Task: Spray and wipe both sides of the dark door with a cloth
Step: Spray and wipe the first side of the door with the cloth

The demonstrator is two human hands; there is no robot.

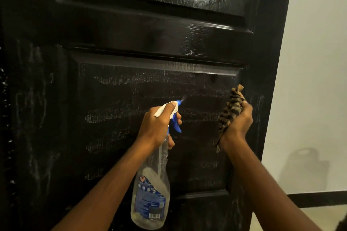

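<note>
— What's the left hand (159,124) doing?
— Fingers (178,116) wrapped round the neck of a clear plastic spray bottle with a blue trigger (150,193), one finger on the trigger. Faint mist (183,98) just above them.
— And the right hand (238,120)?
— Fingers clamped on a bunched brown-and-tan checked cloth (231,110), with ends poking out above and below the fist.
— Where's the door?
— The glossy black panelled wooden door (131,90) is straight ahead of both sets of fingers, lower panel streaky. Can't tell if the cloth touches it. A white wall (315,62) lies right of the cloth fingers.
</note>
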